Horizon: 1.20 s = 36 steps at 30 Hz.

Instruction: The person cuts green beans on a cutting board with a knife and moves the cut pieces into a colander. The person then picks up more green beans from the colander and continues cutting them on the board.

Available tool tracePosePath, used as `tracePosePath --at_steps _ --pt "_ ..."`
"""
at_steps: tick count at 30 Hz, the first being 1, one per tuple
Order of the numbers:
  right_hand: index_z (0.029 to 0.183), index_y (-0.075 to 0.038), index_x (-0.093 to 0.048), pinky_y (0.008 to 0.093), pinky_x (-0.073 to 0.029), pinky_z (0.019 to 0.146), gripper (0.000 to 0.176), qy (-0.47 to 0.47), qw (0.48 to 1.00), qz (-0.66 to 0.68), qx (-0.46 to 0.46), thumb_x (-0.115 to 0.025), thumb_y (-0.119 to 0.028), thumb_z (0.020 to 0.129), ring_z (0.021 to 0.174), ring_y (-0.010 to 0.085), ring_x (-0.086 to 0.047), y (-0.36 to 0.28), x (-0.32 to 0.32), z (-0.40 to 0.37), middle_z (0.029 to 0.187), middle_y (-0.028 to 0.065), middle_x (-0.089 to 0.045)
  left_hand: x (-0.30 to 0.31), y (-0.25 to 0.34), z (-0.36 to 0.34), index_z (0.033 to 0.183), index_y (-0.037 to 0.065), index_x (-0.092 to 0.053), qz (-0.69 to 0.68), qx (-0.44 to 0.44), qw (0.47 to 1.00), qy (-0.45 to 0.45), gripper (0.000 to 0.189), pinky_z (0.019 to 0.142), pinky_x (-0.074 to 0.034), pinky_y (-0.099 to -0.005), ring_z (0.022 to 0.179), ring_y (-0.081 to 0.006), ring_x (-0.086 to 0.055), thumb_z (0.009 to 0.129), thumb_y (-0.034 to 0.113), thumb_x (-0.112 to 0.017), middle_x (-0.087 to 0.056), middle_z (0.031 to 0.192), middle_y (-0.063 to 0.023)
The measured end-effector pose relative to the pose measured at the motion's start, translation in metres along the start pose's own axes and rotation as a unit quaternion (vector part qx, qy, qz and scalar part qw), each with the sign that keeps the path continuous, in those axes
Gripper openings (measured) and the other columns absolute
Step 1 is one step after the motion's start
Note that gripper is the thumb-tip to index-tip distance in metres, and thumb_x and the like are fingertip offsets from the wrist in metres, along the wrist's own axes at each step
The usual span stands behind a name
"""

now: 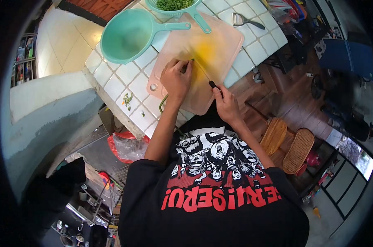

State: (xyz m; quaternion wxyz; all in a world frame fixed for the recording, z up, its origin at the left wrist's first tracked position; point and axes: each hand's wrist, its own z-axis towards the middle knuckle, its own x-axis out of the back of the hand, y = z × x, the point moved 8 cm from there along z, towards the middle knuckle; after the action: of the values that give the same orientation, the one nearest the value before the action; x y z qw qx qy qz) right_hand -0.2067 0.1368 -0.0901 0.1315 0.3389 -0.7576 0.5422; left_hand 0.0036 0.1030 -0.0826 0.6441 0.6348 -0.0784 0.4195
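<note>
My right hand (226,103) is closed round the black handle of a knife (201,66), its thin blade slanting up and left over the pink cutting board (228,41). My left hand (177,78) is closed, fingers curled, on a long green bean (162,103). One tip of the bean shows at the fingertips beside the blade. The rest trails below the wrist over the board's near edge toward my shirt. Yellow staining marks the board's middle. Most of the bean inside the left hand is hidden.
An aqua handled basin (126,35) stands left of the board. Behind it, an aqua colander (201,22) holds chopped green pieces (174,4). A peeler (247,20) lies at the right on the white tiled counter (120,84). Green scraps (127,101) lie near the left edge.
</note>
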Motion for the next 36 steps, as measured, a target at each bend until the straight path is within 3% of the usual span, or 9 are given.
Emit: tracePosePath --at_steps 2,14,21,23,29,32,36 --pt "0.108 -0.001 -0.061 0.0565 -0.047 0.072 0.034 0.002 1.000 0.007 0.028 -0.048 -0.032 0.106 0.084 0.0502 -0.064 -0.008 -0.003 -0.001 0.081 0.0269 -0.067 0.001 -0.001 0.001 0.080 0.007 -0.077 -0.005 0.011 1.000 0.011 0.014 0.068 -0.050 -0.0372 0.073 -0.0248 -0.066 0.084 0.020 -0.078 -0.067 0.077 -0.0049" --pt "0.107 -0.003 -0.051 0.0625 -0.047 0.065 0.027 -0.028 0.995 -0.095 0.001 -0.043 -0.029 0.108 0.074 0.0524 -0.064 -0.021 -0.014 -0.010 0.070 0.0291 -0.064 0.000 -0.001 0.000 0.081 0.005 -0.075 -0.042 -0.038 0.998 0.033 0.009 0.066 -0.050 -0.0372 0.072 -0.0256 -0.064 0.078 0.012 -0.080 -0.066 0.079 -0.0055" --pt "0.108 -0.003 -0.051 0.0616 -0.049 0.065 0.028 -0.036 0.985 -0.165 -0.022 -0.044 -0.030 0.108 0.074 0.0525 -0.064 -0.021 -0.016 -0.008 0.070 0.0297 -0.064 0.002 -0.002 -0.002 0.083 0.004 -0.076 -0.048 -0.039 0.997 0.037 0.009 0.066 -0.050 -0.0368 0.071 -0.0257 -0.064 0.077 0.011 -0.080 -0.066 0.078 -0.0067" --pt "0.114 -0.003 -0.054 0.0617 -0.044 0.066 0.028 -0.012 0.991 -0.135 -0.009 -0.043 -0.028 0.109 0.080 0.0529 -0.063 -0.010 -0.012 -0.017 0.074 0.0292 -0.064 0.004 -0.003 -0.001 0.084 0.002 -0.078 -0.050 -0.046 0.997 0.042 0.010 0.059 -0.048 -0.0324 0.063 -0.0197 -0.062 0.079 0.010 -0.081 -0.068 0.076 -0.0065" --pt "0.111 -0.002 -0.055 0.0577 -0.040 0.062 0.030 0.003 0.999 -0.030 -0.011 -0.044 -0.029 0.109 0.075 0.0525 -0.061 -0.007 -0.011 -0.016 0.071 0.0283 -0.060 -0.001 -0.014 -0.004 0.083 0.001 -0.077 -0.084 0.006 0.996 0.019 0.011 0.059 -0.049 -0.0306 0.061 -0.0174 -0.062 0.080 0.011 -0.081 -0.068 0.075 -0.0065" --pt "0.105 -0.001 -0.054 0.0585 -0.045 0.059 0.029 0.004 0.999 -0.047 0.025 -0.046 -0.029 0.108 0.069 0.0509 -0.063 -0.011 -0.015 -0.015 0.065 0.0279 -0.061 0.000 -0.012 -0.004 0.079 0.001 -0.074 -0.091 -0.010 0.995 0.029 0.011 0.059 -0.049 -0.0353 0.062 -0.0233 -0.062 0.078 0.010 -0.081 -0.064 0.073 -0.0077" --pt "0.106 -0.001 -0.054 0.0590 -0.045 0.059 0.029 0.008 0.998 -0.051 0.037 -0.046 -0.028 0.108 0.068 0.0509 -0.063 -0.015 -0.012 -0.015 0.065 0.0276 -0.062 0.001 -0.009 -0.003 0.082 -0.001 -0.076 -0.081 -0.029 0.996 0.030 0.011 0.059 -0.049 -0.0307 0.061 -0.0189 -0.062 0.080 0.009 -0.080 -0.067 0.074 -0.0071"
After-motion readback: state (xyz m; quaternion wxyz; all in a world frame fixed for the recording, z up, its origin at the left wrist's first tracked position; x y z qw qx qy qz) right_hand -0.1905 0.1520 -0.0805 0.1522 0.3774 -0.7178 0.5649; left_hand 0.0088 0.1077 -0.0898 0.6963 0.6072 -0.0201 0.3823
